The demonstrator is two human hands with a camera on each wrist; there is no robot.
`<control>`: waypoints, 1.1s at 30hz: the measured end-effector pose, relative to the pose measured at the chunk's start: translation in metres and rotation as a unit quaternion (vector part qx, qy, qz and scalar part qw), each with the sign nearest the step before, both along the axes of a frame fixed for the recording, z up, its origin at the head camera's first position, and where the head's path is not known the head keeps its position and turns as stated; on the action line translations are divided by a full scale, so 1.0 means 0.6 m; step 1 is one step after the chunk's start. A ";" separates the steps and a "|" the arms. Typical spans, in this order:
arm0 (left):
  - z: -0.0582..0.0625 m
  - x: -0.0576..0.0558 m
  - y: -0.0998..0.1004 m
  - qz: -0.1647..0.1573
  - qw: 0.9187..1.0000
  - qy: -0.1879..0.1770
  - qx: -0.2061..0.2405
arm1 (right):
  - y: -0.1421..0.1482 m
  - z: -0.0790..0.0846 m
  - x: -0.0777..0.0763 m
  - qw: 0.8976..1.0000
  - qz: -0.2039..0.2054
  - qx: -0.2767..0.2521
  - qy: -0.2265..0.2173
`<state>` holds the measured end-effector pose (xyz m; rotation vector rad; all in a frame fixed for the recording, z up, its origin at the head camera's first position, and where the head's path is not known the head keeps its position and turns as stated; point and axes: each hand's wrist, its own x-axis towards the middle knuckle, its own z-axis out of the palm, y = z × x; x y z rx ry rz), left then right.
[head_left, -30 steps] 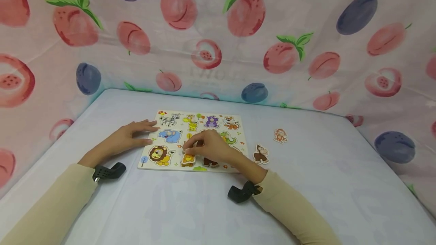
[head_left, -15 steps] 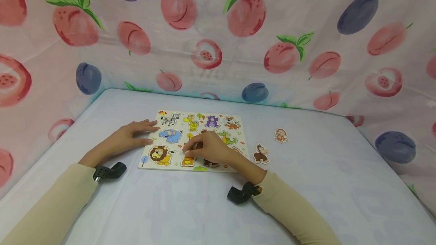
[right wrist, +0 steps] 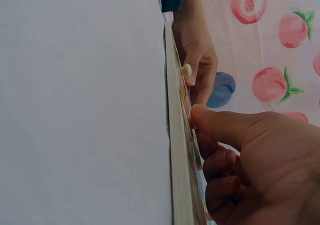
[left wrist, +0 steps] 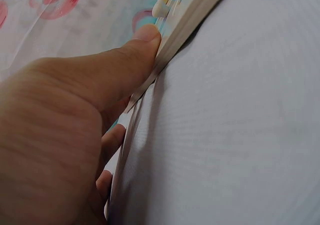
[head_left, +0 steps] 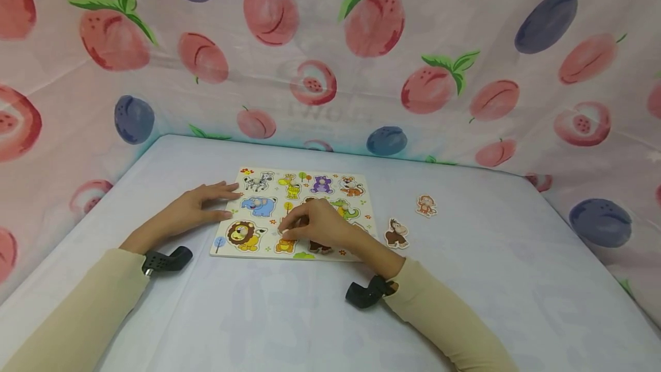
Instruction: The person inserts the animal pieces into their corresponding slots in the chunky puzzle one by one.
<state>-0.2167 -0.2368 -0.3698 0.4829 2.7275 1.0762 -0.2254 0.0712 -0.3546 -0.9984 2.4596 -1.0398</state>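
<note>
A wooden animal peg puzzle board (head_left: 273, 254) lies on the table. My left hand (head_left: 198, 205) rests at its left edge, thumb and fingers stretched over the rim; the left wrist view shows the thumb (left wrist: 145, 40) on that edge. My right hand (head_left: 320, 223) is over the bottom row. Its thumb and index finger pinch an orange animal puzzle piece (head_left: 284, 245) near the top, and the fingers hide part of it. This piece sits in line with its place on the board. Beside it is the lion piece (head_left: 245, 237); a dark brown piece (head_left: 320, 247) is partly covered by my right hand.
Right of the board lie two loose pieces, a brown ape (head_left: 396, 234) and an orange-brown monkey (head_left: 426, 205). Zebra (head_left: 259, 181), elephant (head_left: 258, 206) and other animals fill the upper rows. A fruit-print cloth (head_left: 330, 113) stands behind the white table.
The orange piece, a second ago offset over its place, has settled in line with it under my right fingers. My left hand has stayed at the board's edge.
</note>
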 end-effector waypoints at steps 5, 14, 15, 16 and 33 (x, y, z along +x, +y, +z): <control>0.001 0.001 0.000 0.000 1.000 -0.002 -0.001 | 0.000 0.000 -0.001 1.000 0.000 -0.001 -0.009; 0.002 0.001 0.000 0.003 1.000 -0.005 0.002 | 0.004 0.008 0.001 1.000 -0.001 0.006 -0.028; 0.003 0.002 0.000 0.004 1.000 -0.006 0.002 | 0.004 0.009 0.000 1.000 0.001 0.004 -0.031; 0.003 0.002 0.000 0.004 1.000 -0.007 0.002 | 0.004 0.010 0.000 0.999 0.004 0.002 -0.033; -0.002 0.001 0.000 0.004 1.000 -0.005 0.005 | 0.020 0.027 -0.009 1.000 -0.019 -0.002 -0.005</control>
